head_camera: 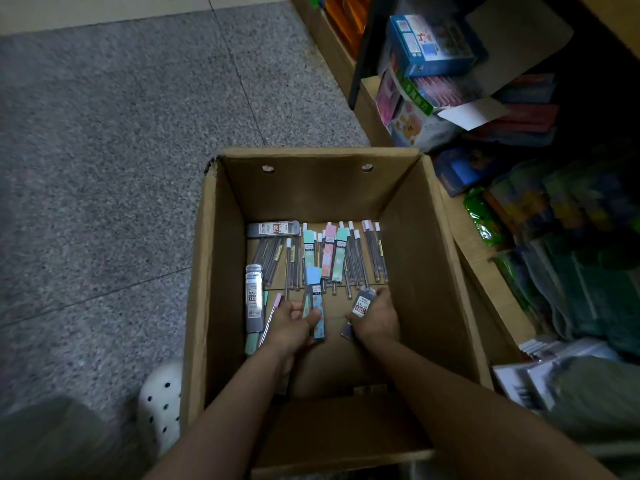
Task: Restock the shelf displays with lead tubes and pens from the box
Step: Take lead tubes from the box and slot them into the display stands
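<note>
An open cardboard box (221, 258) stands on the floor in front of me. On its bottom lie several lead tubes and pens (349, 258) in grey, teal and pink. Both my arms reach down into it. My left hand (289, 327) grips a teal-and-blue lead tube (317, 306) that stands up between thumb and fingers. My right hand (377, 320) holds a grey lead tube with a red-and-white label (363, 304). A stack of grey tubes (254, 299) lies against the box's left wall, with a thin pink-capped pen (272, 317) beside my left hand.
A low shelf (485, 258) runs along the right, filled with coloured packets (571, 237). Boxed toys (429, 46) are stacked at the back right. Grey speckled floor (104, 168) spreads to the left. A white perforated shoe (161, 403) stands by the box's near left corner.
</note>
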Demonstrator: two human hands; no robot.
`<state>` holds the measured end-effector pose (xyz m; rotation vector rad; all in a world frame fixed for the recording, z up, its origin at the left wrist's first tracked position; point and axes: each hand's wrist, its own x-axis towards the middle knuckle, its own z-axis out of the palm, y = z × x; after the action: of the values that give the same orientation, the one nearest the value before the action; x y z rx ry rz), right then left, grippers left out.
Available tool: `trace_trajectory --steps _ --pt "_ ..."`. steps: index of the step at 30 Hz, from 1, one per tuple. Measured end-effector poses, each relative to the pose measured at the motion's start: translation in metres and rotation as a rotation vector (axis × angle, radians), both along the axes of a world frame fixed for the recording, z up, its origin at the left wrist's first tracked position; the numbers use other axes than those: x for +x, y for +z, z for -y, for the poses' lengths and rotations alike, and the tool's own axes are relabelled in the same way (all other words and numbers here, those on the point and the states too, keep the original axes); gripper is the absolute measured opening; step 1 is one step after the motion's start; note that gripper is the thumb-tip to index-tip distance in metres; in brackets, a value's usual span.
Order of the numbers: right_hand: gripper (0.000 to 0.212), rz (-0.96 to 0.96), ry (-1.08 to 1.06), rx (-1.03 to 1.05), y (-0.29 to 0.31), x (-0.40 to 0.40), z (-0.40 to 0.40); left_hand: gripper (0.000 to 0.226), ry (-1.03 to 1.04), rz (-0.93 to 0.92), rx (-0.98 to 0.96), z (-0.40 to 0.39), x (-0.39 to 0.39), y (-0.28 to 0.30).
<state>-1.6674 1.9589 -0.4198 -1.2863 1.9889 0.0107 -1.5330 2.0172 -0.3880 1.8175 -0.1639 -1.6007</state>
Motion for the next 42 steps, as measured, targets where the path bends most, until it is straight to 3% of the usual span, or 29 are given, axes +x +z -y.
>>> trace_trajectory --steps 4,8,11,14,18,22,27,31,39,42 --pt "0.057 -0.015 -0.081 0.052 -0.001 0.001 0.004 0.026 -0.01 -0.001 -0.009 0.0 0.001 0.001" --pt "0.075 0.042 -0.169 0.146 0.004 -0.001 0.003 0.019 -0.025 0.004 -0.012 0.0 -0.003 0.001" --pt "0.077 0.144 -0.224 0.162 0.013 -0.004 -0.001 0.011 -0.05 0.054 -0.045 0.001 -0.001 0.005" --pt "0.08 0.274 -0.212 0.049 0.034 -0.003 -0.001 0.016 -0.124 0.142 -0.127 0.012 0.004 0.021" --pt "0.075 0.584 -0.225 -0.141 0.088 -0.002 0.01 0.03 -0.374 0.246 -0.309 0.041 0.013 0.076" --pt "0.065 0.704 -0.153 -0.282 0.156 -0.01 0.024 0.024 -0.63 0.414 -0.488 0.078 0.024 0.149" --pt "0.055 0.659 -0.041 -0.48 0.244 -0.035 0.035 0.018 -0.652 0.189 -0.606 0.098 0.021 0.225" --pt "0.059 0.668 -0.052 -0.542 0.297 -0.059 0.034 0.019 -0.48 -0.097 -0.628 0.096 -0.003 0.25" --pt "0.048 0.543 -0.06 -0.734 0.359 -0.107 0.041 0.014 -0.41 -0.214 -0.754 0.117 -0.055 0.281" --pt "0.041 0.397 -0.014 -0.846 0.382 -0.12 0.049 0.014 -0.389 -0.244 -0.78 0.129 -0.066 0.288"
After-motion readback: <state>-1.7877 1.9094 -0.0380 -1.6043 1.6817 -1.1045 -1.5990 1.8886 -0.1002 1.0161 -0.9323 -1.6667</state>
